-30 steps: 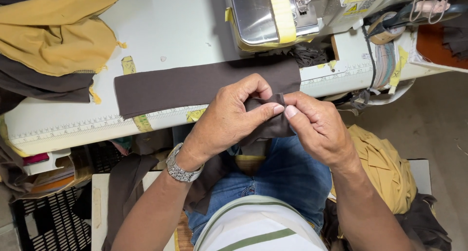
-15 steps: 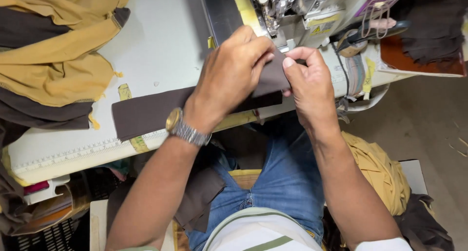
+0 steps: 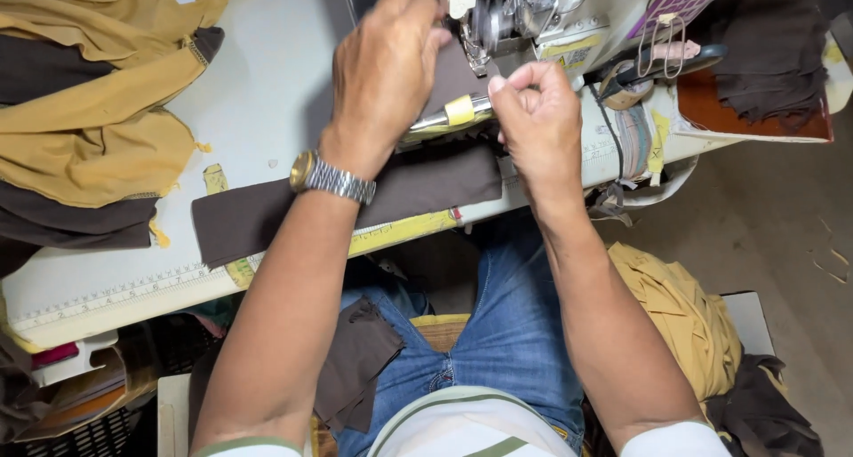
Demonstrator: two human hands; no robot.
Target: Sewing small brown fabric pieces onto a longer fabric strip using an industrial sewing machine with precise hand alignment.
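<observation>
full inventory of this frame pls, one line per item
brown fabric strip: 1, dark brown, across table, far end under both hands
sewing machine: 1, off-white, top centre
table: 1, pale grey, ruler along front edge
mustard and brown fabric pile: 1, left on table
brown fabric stack: 1, top right
mustard fabric: 1, lower right by the person's leg
wristwatch: 1, silver and gold, left wrist
left hand: on strip
right hand: at strip by machine

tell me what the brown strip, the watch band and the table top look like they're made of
Brown strip: soft matte woven or knit cloth, judging by its limp drape. Watch band: shiny linked metal, silver with a gold-toned case. Table top: smooth pale laminate or painted board, probably; it shows a faint sheen.
</observation>
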